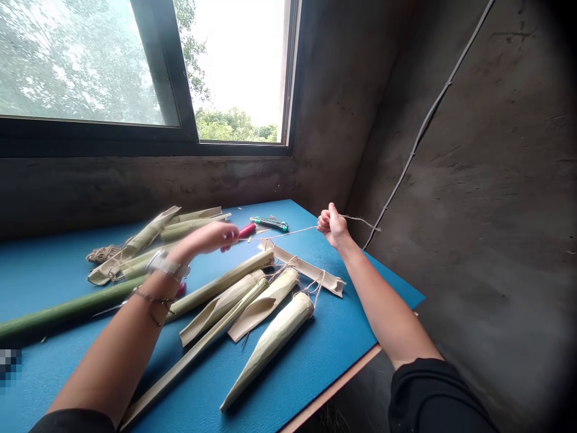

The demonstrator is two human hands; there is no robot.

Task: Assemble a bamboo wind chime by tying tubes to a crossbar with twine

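My right hand [332, 226] is closed in a fist, thumb up, around thin brown twine [293, 232], and a loose end sticks out on its right. From there the twine runs nearly straight towards my left hand [211, 236], whose curled fingers seem to grip it, though motion blurs them. A red handle [247, 231] shows right at those fingers; whether it is held or lies behind them I cannot tell. Below the hands lie pale, carved bamboo pieces [273, 343] with pointed or scooped ends, tied with twine at their upper ends. A split bamboo strip [311, 270] lies across behind them.
A green-and-black utility knife [269, 224] lies near the back of the blue table [324, 355]. At left are more bamboo pieces [148, 237], a twine bundle [103, 254] and a green bamboo pole [67, 314]. A thin blade [108, 310] shows beside my left forearm. A cable [424, 126] runs down the wall.
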